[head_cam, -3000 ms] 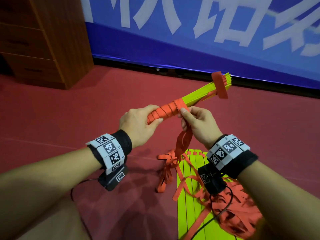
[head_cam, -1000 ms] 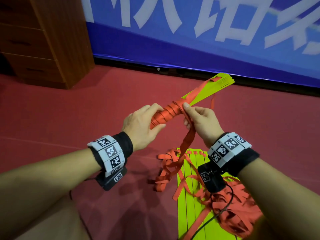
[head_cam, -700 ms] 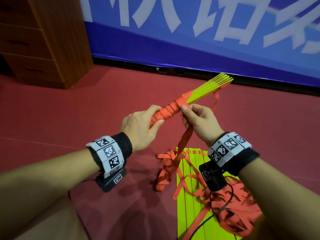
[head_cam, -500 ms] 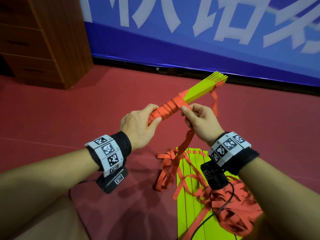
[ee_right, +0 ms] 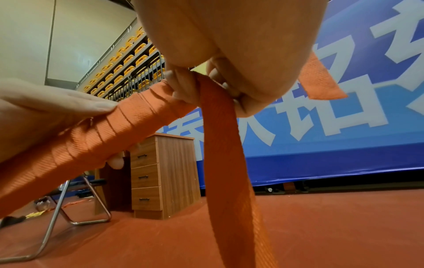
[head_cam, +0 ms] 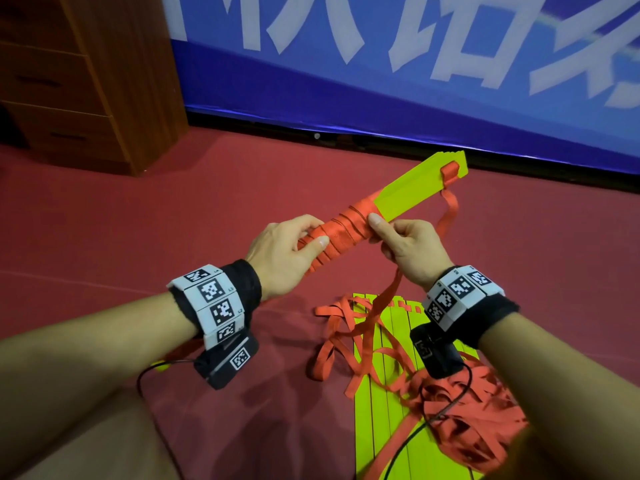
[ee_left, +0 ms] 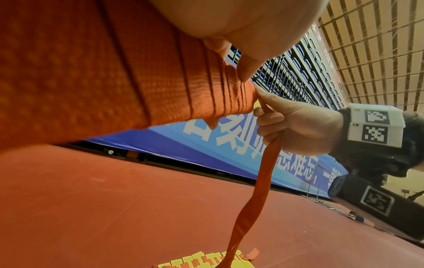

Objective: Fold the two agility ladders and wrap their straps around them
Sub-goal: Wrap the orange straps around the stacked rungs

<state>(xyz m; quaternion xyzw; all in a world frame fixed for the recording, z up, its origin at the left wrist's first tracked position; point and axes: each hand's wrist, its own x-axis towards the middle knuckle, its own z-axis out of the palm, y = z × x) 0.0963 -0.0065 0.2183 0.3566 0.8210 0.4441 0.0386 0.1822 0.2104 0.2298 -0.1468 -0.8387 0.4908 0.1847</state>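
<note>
A folded bundle of yellow-green rungs (head_cam: 420, 188) is held up over the red floor, its near half bound in orange strap (head_cam: 341, 225). My left hand (head_cam: 287, 252) grips the wrapped end (ee_left: 96, 76) (ee_right: 96, 130). My right hand (head_cam: 405, 244) pinches the free strap (ee_right: 220, 130) (ee_left: 268, 156) right at the edge of the wrapping. That strap hangs down to the floor. A short strap loop (head_cam: 448, 216) dangles from the bundle's far tip. The second ladder (head_cam: 384, 403) lies flat on the floor below, with a tangle of orange strap (head_cam: 464, 410) over it.
A blue banner wall (head_cam: 415, 81) closes the far side. A wooden drawer cabinet (head_cam: 86, 81) stands at the left, also in the right wrist view as a cabinet (ee_right: 162, 174) beside a metal folding chair leg (ee_right: 52, 214). Red floor (head_cam: 138, 220) lies open at the left.
The bundle has been turned about its length between my hands, now showing its flat face; the wrapping has crept a little further along the rungs. Both hands stay in place.
</note>
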